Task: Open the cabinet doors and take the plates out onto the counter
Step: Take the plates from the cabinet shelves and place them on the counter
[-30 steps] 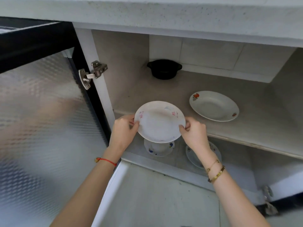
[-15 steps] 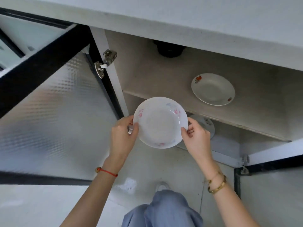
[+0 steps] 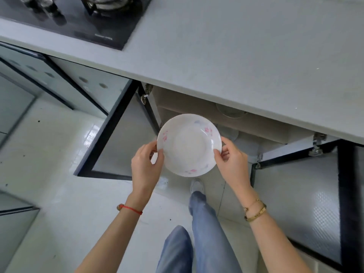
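A white plate (image 3: 189, 144) with pink flower marks is held level in front of the open cabinet, below the counter's edge. My left hand (image 3: 146, 164) pinches its left rim and my right hand (image 3: 231, 160) pinches its right rim. The grey counter (image 3: 236, 56) spans the top of the view. Both cabinet doors stand open: the left door (image 3: 118, 138) and the right door (image 3: 299, 203). Inside the cabinet, another plate (image 3: 230, 112) shows faintly under the counter's edge; the rest of the inside is hidden.
A black gas hob (image 3: 78, 18) sits on the counter at the top left. My legs in blue jeans (image 3: 204, 229) and a white shoe (image 3: 197, 185) stand on the pale tiled floor (image 3: 49, 154) between the open doors.
I have stood up and lifted the plate out of the cabinet, held at both rims. The view now looks down on the counter top, and the shelf with the other plate has slid out of sight.
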